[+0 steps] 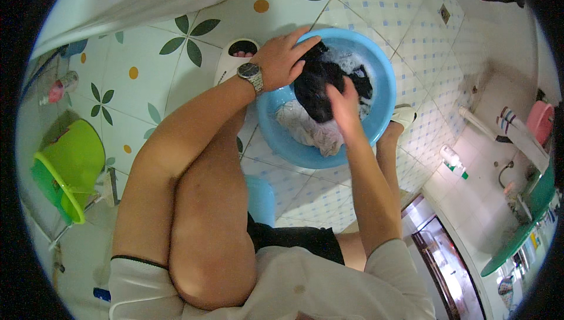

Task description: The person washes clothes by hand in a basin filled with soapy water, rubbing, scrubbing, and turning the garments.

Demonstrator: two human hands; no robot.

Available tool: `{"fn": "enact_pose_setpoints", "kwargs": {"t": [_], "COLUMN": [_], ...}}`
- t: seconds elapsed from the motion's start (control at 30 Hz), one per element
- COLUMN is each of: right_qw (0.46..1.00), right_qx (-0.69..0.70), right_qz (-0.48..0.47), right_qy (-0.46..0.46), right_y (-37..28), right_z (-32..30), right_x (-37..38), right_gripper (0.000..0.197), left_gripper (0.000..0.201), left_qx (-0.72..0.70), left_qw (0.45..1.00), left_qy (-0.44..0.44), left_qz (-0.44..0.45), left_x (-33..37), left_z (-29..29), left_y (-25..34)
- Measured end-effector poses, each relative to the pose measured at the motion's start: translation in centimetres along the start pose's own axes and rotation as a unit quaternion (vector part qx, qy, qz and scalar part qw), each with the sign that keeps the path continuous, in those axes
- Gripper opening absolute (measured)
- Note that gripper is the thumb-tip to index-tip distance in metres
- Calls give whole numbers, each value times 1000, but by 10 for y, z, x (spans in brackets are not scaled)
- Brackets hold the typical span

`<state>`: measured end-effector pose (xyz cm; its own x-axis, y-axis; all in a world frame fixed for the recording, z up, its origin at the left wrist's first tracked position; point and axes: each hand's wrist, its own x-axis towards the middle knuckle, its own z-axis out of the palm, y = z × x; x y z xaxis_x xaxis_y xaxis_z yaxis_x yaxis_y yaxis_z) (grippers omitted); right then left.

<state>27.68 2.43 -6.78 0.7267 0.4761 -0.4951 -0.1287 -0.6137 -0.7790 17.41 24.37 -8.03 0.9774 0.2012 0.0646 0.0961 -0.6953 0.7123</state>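
Note:
A light-blue basin (385, 94) on the tiled floor holds soapy water, a wet black garment (320, 85) and a pale, whitish garment (299, 123). My left hand (283, 60), with a metal-band watch (251, 72) on its wrist, lies over the basin's left rim. Its fingers are stretched and apart, the tips touching the black garment's edge. My right hand (345, 105) reaches in from the lower right, slightly blurred, with its fingers curled on the black garment. Foam shows at the basin's far right side, and the pale garment lies below the black one.
Both my feet flank the basin, in white slippers (405, 114). A small blue stool (260, 199) is beneath me. At left stands a green bucket (82, 161); a pinkish bottle (59, 88) is beyond it. A white bottle (452, 158) and a green-edged washstand (517, 246) are at right.

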Motion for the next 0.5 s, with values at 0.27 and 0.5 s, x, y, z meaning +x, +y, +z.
{"fn": "enact_pose_setpoints", "kwargs": {"t": [0.27,0.5], "right_qw": [982,847], "right_qx": [-172,-473], "right_qz": [52,-242], "right_qy": [53,6], "right_y": [-33,32], "right_z": [-83,47], "right_x": [-86,-41], "right_gripper": [43,65], "left_gripper": [65,62], "left_qx": [-3,16], "left_qw": [1000,1000], "left_qy": [26,18], "left_qz": [15,5], "left_x": [-8,-4], "left_z": [-3,1], "left_y": [-5,-1]}}
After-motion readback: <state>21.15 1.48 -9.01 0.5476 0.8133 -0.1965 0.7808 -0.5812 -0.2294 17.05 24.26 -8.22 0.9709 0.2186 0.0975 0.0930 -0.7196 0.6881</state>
